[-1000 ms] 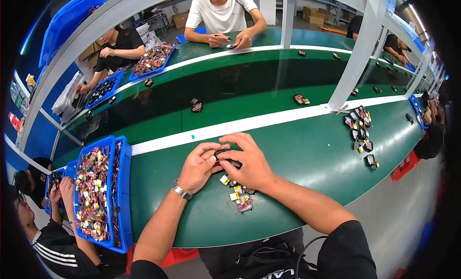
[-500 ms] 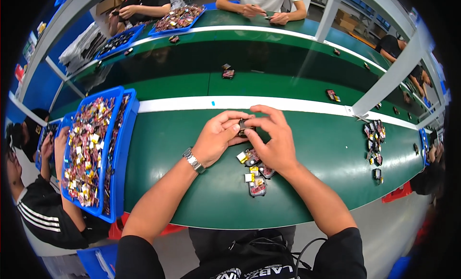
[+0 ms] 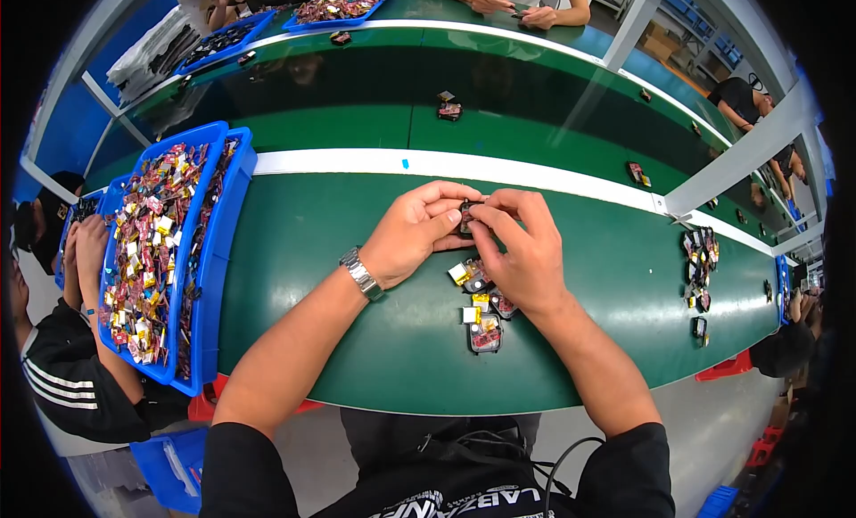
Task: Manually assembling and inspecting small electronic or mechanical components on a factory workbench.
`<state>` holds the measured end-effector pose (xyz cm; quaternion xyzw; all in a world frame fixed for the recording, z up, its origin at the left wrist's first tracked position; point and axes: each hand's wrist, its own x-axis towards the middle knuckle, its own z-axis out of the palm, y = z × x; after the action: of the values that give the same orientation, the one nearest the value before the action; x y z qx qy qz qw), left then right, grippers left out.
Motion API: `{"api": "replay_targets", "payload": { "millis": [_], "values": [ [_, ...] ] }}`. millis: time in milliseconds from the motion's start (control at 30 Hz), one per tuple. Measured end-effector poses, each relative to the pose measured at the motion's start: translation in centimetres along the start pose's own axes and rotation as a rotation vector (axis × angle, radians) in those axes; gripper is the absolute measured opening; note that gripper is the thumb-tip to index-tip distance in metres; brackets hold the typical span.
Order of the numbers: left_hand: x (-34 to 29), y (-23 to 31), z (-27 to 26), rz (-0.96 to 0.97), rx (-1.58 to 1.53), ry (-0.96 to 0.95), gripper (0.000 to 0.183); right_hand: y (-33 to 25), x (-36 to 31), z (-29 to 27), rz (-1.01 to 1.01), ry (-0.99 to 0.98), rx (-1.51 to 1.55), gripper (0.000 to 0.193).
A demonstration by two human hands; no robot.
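Observation:
My left hand point(image 3: 417, 231), with a metal watch on its wrist, grips a small black plastic casing point(image 3: 466, 217) between thumb and fingers. Reddish circuitry shows inside the casing, partly covered by fingertips. My right hand point(image 3: 526, 250) pinches at the casing's right side with thumb and fingers brought together. Just below the hands lies a loose group of similar black casings; the nearest one point(image 3: 486, 335) has a red board and a white and yellow piece beside it. Some of that group is hidden under my right hand.
Stacked blue trays point(image 3: 207, 175) at the left hold red boards with white and yellow pieces. More black casings point(image 3: 701, 264) lie in a row on the green table point(image 3: 588, 340) at the right. Beyond the white rail point(image 3: 357, 163), scattered units sit on a green belt. Co-workers sit opposite and left.
The fingers of my right hand, more spread before, have closed in on the casing. The casing now shows its reddish inside. The whole view has shifted slightly.

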<state>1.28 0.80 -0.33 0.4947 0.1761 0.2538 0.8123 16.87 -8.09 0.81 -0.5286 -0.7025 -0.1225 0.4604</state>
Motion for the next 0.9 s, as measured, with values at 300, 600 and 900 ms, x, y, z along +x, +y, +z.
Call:
{"api": "replay_targets", "payload": {
  "millis": [300, 600, 900],
  "values": [
    [0.1, -0.1, 0.1, -0.015, -0.004, 0.0, 0.028, 0.1, -0.3, 0.2, -0.012, 0.033, -0.07, 0.017],
    [0.2, -0.4, 0.3, 0.047, -0.008, 0.079, 0.03, -0.6, 0.2, 0.3, 0.004, -0.057, -0.13, 0.028],
    [0.2, -0.3, -0.2, 0.123, -0.191, 0.069, 0.057, 5.2, 3.0, 2.3, 0.127, 0.017, -0.151, 0.028]
  ]
}}
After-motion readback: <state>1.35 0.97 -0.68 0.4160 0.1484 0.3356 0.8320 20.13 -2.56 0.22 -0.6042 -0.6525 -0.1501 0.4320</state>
